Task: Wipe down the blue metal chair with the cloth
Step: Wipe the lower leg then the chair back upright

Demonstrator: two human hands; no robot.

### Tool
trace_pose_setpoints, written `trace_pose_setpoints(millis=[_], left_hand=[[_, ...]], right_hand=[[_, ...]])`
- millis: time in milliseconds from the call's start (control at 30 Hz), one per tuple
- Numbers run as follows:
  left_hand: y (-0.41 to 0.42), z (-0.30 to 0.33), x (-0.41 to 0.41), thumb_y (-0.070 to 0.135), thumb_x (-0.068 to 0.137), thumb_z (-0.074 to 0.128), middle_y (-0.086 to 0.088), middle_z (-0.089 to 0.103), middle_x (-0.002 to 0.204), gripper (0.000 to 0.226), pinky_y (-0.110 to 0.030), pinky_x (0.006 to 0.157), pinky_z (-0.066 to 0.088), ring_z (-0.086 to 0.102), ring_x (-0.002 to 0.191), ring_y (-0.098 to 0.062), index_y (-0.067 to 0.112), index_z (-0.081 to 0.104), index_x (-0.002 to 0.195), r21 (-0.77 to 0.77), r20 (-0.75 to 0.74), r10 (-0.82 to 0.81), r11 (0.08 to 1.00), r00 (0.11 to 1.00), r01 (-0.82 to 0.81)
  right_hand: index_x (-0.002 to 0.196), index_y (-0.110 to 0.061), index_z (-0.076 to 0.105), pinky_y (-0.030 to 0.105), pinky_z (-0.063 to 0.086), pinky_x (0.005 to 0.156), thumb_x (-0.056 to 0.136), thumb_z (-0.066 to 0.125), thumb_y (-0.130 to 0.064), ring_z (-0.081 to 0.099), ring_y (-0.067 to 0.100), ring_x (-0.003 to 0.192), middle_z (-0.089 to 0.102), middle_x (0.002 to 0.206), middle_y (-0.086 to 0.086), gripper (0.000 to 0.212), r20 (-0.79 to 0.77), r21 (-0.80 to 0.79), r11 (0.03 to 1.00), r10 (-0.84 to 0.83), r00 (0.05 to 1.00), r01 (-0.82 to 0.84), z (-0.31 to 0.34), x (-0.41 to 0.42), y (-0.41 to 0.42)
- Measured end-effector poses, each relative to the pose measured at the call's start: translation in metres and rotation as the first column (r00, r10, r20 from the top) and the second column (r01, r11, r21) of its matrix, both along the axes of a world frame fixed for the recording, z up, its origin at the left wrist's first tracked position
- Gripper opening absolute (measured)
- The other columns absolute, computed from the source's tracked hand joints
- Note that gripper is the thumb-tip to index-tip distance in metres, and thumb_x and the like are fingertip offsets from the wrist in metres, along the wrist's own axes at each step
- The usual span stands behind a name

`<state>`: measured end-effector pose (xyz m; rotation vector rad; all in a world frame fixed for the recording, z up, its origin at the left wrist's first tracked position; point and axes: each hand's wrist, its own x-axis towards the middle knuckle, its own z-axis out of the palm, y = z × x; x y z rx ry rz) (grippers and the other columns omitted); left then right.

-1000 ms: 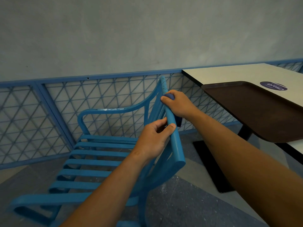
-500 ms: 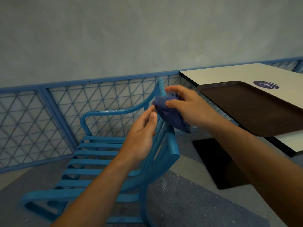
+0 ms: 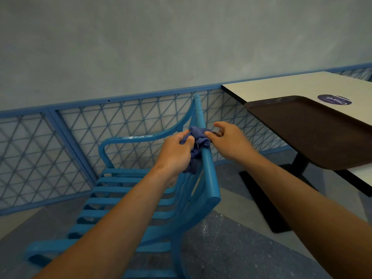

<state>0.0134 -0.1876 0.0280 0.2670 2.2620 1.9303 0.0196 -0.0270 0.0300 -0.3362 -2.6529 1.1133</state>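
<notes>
Both hands, left hand point(image 3: 177, 152) and right hand point(image 3: 229, 141), grip a cloth point(image 3: 198, 142) bunched over the chair point(image 3: 209, 170) top rail, mesh fence point(image 3: 60, 141) and grey wall point(image 3: 161, 47) beyond the grip, a desk point(image 3: 281, 85) to its right.

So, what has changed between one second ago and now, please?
The cloth passed from the right hand alone, pressed on the chair's top rail, to both hands. The left hand let go of the rail and now grips the cloth, while the right hand pinches its other end. The chair, the table and the brown tray stayed in place.
</notes>
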Motion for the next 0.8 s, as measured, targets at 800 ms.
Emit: trace_pose_setpoints(millis=[800], left_hand=[[0.072, 0.002, -0.148, 0.018, 0.092, 0.066, -0.007, 0.077, 0.088, 0.019, -0.043, 0.076, 0.060, 0.066, 0.074, -0.016, 0.026, 0.072, 0.076, -0.230, -0.189, 0.039, 0.970, 0.981, -0.083]], right_hand=[[0.119, -0.026, 0.064, 0.020, 0.054, 0.059, 0.095, 0.068, -0.028, 0.066, -0.001, 0.063, 0.071, 0.084, -0.002, 0.024, -0.106, -0.348, 0.923, 0.133, 0.985, -0.163, -0.017, -0.018, -0.005]])
